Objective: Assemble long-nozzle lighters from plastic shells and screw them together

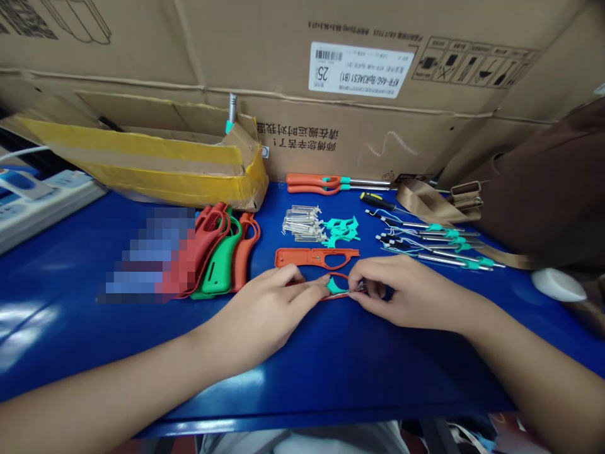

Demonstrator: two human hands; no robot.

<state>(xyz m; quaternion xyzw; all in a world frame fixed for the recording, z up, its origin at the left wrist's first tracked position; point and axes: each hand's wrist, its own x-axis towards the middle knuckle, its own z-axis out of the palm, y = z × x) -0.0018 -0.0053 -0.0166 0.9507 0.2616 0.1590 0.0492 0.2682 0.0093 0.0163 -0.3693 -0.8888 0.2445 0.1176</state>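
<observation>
Near the middle of the table, my left hand (286, 299) is closed over an orange lighter handle shell (341, 275), hiding much of it. A teal trigger (336, 285) sits in the shell by the left fingertips. My right hand (409, 290) pinches at the shell's right end, on a small part that its fingers mostly cover. Just beyond both hands lies another orange shell half (312, 257). Teal triggers (343, 231) and clear lighter fuel tubes (302, 222) are piled behind it. To the right lie several metal lighter rods (444, 243) with wires and teal collars.
Red, green and orange handle shells (222, 265) stand left, before a yellow-taped carton (189, 161). Assembled orange lighters (314, 183), a screwdriver (378, 202) and a brown strap (420, 202) lie at the back against a large cardboard box (283, 63). A power strip (42, 202) is far left.
</observation>
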